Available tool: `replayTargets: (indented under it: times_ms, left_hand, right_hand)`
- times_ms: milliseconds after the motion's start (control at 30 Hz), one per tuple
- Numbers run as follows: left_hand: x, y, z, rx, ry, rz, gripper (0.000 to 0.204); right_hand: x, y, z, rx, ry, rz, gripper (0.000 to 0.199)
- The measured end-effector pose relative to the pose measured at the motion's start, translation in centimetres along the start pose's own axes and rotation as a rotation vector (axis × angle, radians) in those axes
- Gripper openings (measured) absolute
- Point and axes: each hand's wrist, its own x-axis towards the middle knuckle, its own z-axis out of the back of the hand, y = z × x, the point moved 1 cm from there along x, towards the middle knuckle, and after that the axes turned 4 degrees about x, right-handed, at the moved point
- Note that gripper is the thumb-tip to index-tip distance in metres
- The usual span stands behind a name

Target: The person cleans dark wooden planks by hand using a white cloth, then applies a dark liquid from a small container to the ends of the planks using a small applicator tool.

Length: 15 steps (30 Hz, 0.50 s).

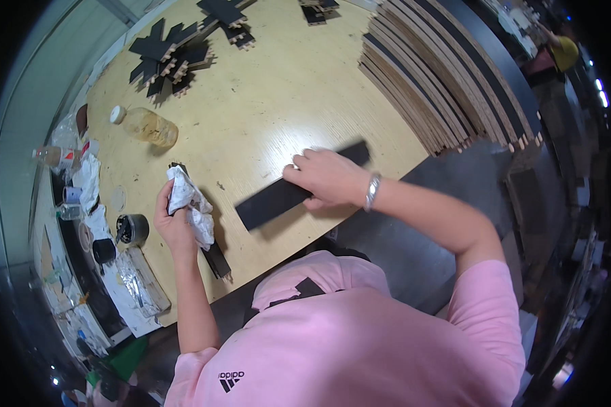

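Observation:
A crumpled white cloth (193,203) with dark smudges is gripped in my left hand (172,220), on the left of the table. Beneath the cloth lies a narrow black board (216,262), partly hidden, with small wooden pegs at its near end. My right hand (327,178) is closed over a wider black board (268,203), thumb at the near edge and fingers across the top. This board is slanted, its right end farther away and blurred. Whether it touches the table I cannot tell.
Black pegged boards (159,54) are piled at the far left of the table (251,108). A clear bottle (153,127) lies near them. A black cup (133,229) stands at the left edge. Curved-looking stacked panels (448,81) fill the right side. Another person (563,54) is at far right.

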Motion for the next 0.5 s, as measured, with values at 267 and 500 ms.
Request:
replayTargets:
  times_ms: [267,500]
  left_hand:
    - [-5.5,1.9,-8.5,0.55,0.33,-0.316,0.034]
    - [-6.0,3.1,-13.2,0.731,0.534,-0.65,0.05]
  right_hand:
    - [-5.0,4.9,-6.6,0.198,-0.208,-0.644,0.078]
    - [-5.1,5.8,-8.7,0.246,-0.289,-0.784,0.076]
